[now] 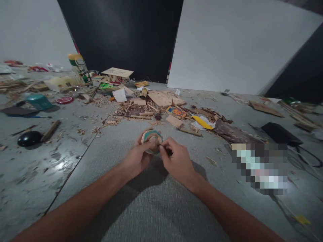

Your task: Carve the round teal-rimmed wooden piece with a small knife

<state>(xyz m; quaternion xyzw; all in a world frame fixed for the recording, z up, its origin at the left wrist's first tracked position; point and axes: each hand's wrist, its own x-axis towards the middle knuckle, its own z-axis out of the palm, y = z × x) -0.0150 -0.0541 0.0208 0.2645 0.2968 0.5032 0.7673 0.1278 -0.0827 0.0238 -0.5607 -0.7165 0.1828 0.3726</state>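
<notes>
My left hand [137,157] is wrapped around a small round wooden piece [151,138] painted with teal and tan rings, held just above the grey floor. My right hand [176,160] is pinched against the right side of the same piece, its fingertips touching the painted face. Whether the right fingers also hold a small tool is hidden. Both forearms reach in from the bottom of the view.
Wood scraps, shavings and cut boards [161,98] lie in a heap just beyond my hands. A yellow piece [202,122] and a painted tile [176,112] sit nearby. A black dome [29,138], a teal cup [39,101] and a can [79,69] are at left; a black case [281,133] is at right.
</notes>
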